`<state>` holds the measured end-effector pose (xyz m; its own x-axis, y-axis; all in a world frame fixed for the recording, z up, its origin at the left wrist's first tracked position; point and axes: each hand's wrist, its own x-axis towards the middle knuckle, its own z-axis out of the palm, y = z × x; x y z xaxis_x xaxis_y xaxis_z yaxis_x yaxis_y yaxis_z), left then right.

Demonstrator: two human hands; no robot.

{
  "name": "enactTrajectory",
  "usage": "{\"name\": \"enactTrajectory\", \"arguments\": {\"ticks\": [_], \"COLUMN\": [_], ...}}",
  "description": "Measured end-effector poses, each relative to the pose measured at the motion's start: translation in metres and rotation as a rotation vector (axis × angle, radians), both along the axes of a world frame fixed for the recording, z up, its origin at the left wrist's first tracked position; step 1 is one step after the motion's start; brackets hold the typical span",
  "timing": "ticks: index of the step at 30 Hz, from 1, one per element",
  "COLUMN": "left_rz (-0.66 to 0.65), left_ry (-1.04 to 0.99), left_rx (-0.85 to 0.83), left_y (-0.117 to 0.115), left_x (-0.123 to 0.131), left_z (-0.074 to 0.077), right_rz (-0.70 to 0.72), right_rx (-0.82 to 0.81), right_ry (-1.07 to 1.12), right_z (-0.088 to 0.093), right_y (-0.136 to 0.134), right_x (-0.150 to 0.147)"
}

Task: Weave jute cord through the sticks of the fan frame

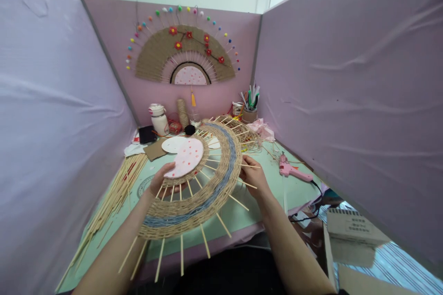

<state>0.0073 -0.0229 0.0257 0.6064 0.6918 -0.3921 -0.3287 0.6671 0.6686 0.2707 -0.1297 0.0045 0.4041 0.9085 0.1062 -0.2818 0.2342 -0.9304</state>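
Between my hands is a woven twine fan (226, 179) with a blue band, thin wooden sticks poking out along its curved rim and a white half-round centre with red dots. It is held tilted above the table. My left hand (164, 179) grips the inner centre piece, thumb on top of the dotted cloth and fingers underneath. At the right rim, my right hand (252, 173) is closed around the outer edge near the stick ends; some of its fingers are hidden behind the fan. A white oval card (174, 144) lies on the table behind the centre piece.
Loose wooden sticks (110, 198) lie along the table's left side. A pink glue gun (294, 170) with a black cord rests at right. Behind are a white bottle (158, 120), a twine spool (182, 112) and a tool cup (249, 114). A finished fan (152, 57) hangs on the back panel.
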Motion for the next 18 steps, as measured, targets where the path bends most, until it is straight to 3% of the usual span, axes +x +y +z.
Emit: {"name": "enactTrajectory", "arguments": {"ticks": [6,12,18], "left_rz": [0.024,0.168,0.173], "left_ry": [-0.042,0.115,0.212], "left_rx": [-0.034,-0.033,0.041], "left_y": [-0.008,-0.018,-0.019], "left_x": [0.01,0.015,0.011], "left_z": [0.012,0.023,0.013], "right_rz": [0.028,0.015,0.042], "right_rx": [0.148,0.177,0.243], "right_ry": [-0.005,0.043,-0.152], "right_z": [0.01,0.024,0.016], "right_y": [-0.005,-0.012,-0.012], "right_x": [0.005,0.006,0.006]}}
